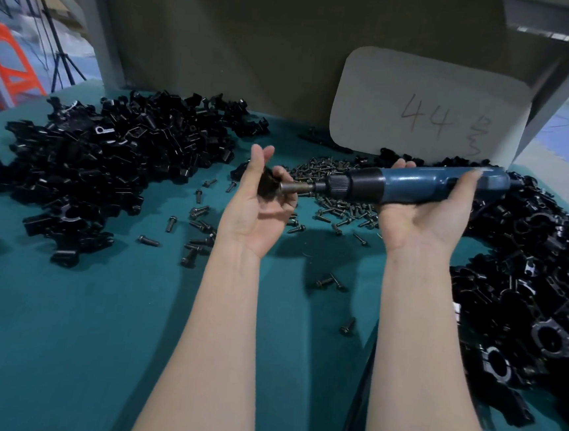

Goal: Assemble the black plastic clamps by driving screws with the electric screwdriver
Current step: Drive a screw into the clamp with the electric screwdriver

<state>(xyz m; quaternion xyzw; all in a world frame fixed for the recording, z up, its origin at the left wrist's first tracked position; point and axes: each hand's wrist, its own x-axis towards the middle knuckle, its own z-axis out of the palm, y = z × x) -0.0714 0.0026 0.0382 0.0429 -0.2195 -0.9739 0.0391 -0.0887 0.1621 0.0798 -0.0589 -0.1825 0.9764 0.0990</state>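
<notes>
My left hand (260,206) holds a small black plastic clamp (267,186) above the table, palm up, thumb and fingers curled round it. My right hand (424,213) grips the blue electric screwdriver (413,187), which lies level and points left. Its metal bit (295,188) meets the clamp in my left hand. A heap of dark screws (334,185) lies on the green table behind the hands, partly hidden by the screwdriver.
A large pile of black clamp parts (109,152) covers the table's left side, another pile (538,289) the right. Loose screws (192,228) are scattered between. A grey card marked 44 (430,107) leans at the back. A black cable (357,393) runs along my right forearm.
</notes>
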